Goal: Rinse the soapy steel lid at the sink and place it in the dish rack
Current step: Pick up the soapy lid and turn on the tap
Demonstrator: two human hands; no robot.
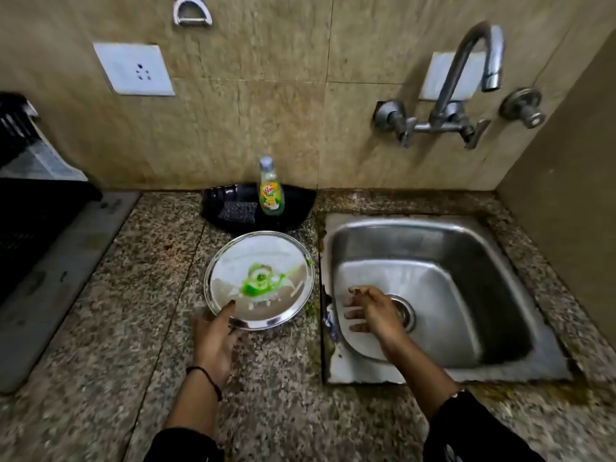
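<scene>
The round steel lid [266, 258] is tilted up over the granite counter, just left of the sink, with a smear of green soap around its centre knob. My left hand [215, 338] grips its near rim, thumb on top. My right hand [370, 311] hovers over the steel sink [466, 261] beside the drain, fingers spread and holding nothing. The tap [473, 61] on the wall above the sink shows no running water. A black dish rack [30, 225] sits at the far left edge.
Behind the lid, a black tray [296, 201] holds a dish-soap bottle [271, 188] and a scrub pad [238, 211]. Two tap handles [406, 128] stick out from the wall. A wall socket [133, 70] is at upper left. A side wall closes the right.
</scene>
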